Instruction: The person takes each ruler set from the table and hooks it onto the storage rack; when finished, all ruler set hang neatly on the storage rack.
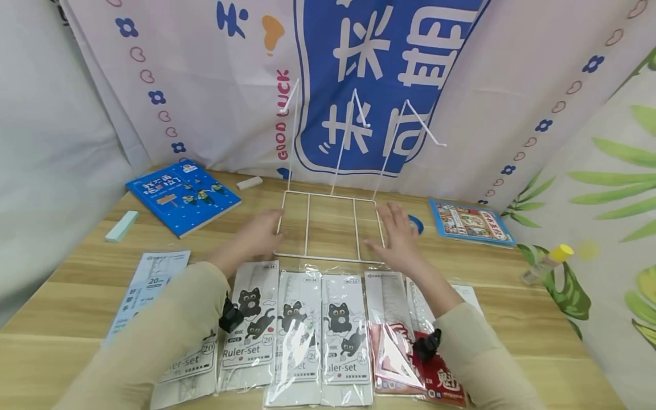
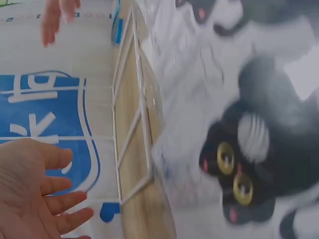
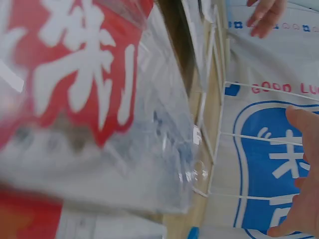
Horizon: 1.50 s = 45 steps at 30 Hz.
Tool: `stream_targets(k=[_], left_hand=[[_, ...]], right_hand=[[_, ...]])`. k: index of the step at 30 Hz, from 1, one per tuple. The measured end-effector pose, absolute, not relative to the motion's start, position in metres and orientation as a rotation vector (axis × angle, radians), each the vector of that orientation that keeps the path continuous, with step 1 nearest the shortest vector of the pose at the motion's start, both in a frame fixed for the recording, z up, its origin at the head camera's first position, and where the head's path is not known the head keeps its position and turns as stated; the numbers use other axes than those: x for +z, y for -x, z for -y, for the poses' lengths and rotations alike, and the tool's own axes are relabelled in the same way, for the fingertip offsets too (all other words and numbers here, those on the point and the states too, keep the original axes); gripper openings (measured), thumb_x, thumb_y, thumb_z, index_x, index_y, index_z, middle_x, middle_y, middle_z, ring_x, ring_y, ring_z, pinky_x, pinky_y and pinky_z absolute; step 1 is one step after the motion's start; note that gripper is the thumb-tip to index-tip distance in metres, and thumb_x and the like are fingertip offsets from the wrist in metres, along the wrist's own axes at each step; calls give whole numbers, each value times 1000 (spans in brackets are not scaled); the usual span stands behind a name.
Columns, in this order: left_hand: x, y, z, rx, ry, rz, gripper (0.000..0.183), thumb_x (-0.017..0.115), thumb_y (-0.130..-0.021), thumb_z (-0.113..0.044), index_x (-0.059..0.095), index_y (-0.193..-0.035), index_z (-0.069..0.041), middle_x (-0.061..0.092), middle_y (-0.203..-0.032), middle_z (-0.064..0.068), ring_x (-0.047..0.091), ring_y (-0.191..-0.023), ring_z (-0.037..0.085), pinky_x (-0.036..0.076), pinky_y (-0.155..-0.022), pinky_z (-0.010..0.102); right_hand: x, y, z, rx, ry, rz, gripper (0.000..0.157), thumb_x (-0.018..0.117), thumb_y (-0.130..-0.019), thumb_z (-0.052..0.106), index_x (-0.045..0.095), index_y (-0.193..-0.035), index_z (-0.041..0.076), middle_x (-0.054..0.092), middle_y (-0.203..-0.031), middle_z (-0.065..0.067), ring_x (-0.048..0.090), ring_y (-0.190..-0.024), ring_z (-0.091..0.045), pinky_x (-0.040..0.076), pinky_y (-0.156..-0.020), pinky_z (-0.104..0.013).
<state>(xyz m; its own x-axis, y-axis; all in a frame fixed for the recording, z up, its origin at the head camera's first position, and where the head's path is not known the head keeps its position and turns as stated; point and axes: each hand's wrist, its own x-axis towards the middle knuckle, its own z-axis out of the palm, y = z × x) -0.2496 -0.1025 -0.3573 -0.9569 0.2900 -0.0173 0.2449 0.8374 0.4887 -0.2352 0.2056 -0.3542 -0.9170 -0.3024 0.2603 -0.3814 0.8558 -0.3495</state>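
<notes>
A white wire display rack (image 1: 307,228) stands at the middle of the table, its rectangular base flat and three hooked rods rising behind. My left hand (image 1: 258,232) is at the base's left side, fingers extended; the left wrist view shows this hand (image 2: 30,184) with fingers spread and nothing in it. At the right side, my right hand (image 1: 401,239) has its fingers apart, thumb over the base; it is also empty in the right wrist view (image 3: 306,169). Below both forearms lie several bagged ruler sets, among them a cat-printed one (image 1: 345,341) and a red one (image 1: 397,359).
A blue book (image 1: 184,196), a white eraser (image 1: 249,183) and a pale green block (image 1: 122,226) lie at the left. On the right are a blue tape roll (image 1: 417,224), a smaller book (image 1: 470,223) and a yellow-capped glue stick (image 1: 547,263). A printed cloth (image 1: 512,74) hangs behind.
</notes>
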Motion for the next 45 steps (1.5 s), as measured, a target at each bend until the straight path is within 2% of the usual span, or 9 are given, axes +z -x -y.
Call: stream_targets(k=[2, 7, 15, 19, 23, 31, 35, 41, 45], left_hand=[[-357, 256, 108, 803, -383, -2866, 51, 51, -91, -18, 34, -135, 2, 39, -134, 22, 43, -115, 35, 36, -96, 49], [-363, 266, 121, 786, -318, -2796, 45, 51, -91, -18, 41, -131, 1, 44, -128, 21, 54, -98, 30, 47, -83, 43], [-382, 269, 127, 706, -490, -2822, 44, 63, -83, -15, 51, -121, 5, 56, -109, 19, 53, -87, 26, 46, -82, 42], [-388, 270, 127, 683, -527, -2836, 49, 67, -80, -17, 51, -121, 5, 55, -111, 20, 50, -98, 30, 41, -90, 45], [-390, 272, 126, 637, -525, -2853, 52, 69, -79, -22, 52, -121, 3, 51, -119, 22, 46, -110, 36, 36, -96, 49], [-390, 272, 119, 589, -517, -2883, 53, 70, -78, -24, 53, -120, 2, 48, -122, 24, 43, -113, 39, 34, -96, 51], [-389, 272, 117, 557, -530, -2872, 53, 69, -78, -25, 52, -120, 3, 49, -121, 25, 43, -113, 40, 33, -97, 51], [-388, 272, 120, 550, -567, -2843, 61, 70, -77, -30, 49, -123, 4, 47, -124, 26, 40, -116, 41, 31, -99, 52], [-389, 274, 120, 557, -568, -2825, 63, 70, -77, -31, 49, -124, 5, 46, -125, 25, 40, -117, 41, 30, -99, 51]], right_hand=[[-348, 228, -216, 645, -568, 2770, 78, 64, -81, 39, 24, -141, 11, 14, -146, -16, 6, -132, -40, 7, -99, -66], [-333, 202, -242, 723, -640, 2682, 73, 69, -79, 22, 29, -137, 2, 19, -144, -20, 7, -132, -39, 9, -102, -62], [-332, 162, -289, 690, -688, 2677, 69, 69, -78, 15, 33, -136, 2, 24, -141, -21, 8, -132, -40, 10, -99, -65], [-337, 144, -309, 694, -665, 2738, 69, 68, -80, 14, 31, -137, 2, 30, -138, -23, 20, -127, -44, 19, -96, -66], [-344, 125, -325, 745, -537, 2860, 66, 64, -84, 19, 29, -137, 1, 32, -135, -27, 28, -121, -47, 26, -92, -65], [-364, 100, -359, 683, -241, 3010, 59, 63, -85, 25, 39, -127, -8, 42, -123, -33, 39, -110, -51, 34, -86, -64], [-378, 92, -372, 532, -93, 3124, 66, 66, -80, 35, 43, -124, -9, 46, -119, -33, 42, -107, -50, 37, -83, -62], [-391, 85, -373, 411, 21, 3210, 90, 64, -72, 58, 42, -122, -13, 48, -111, -35, 47, -99, -51, 43, -77, -58], [-393, 83, -370, 374, 51, 3213, 96, 64, -69, 61, 39, -124, -14, 48, -107, -36, 50, -94, -49, 44, -74, -57]])
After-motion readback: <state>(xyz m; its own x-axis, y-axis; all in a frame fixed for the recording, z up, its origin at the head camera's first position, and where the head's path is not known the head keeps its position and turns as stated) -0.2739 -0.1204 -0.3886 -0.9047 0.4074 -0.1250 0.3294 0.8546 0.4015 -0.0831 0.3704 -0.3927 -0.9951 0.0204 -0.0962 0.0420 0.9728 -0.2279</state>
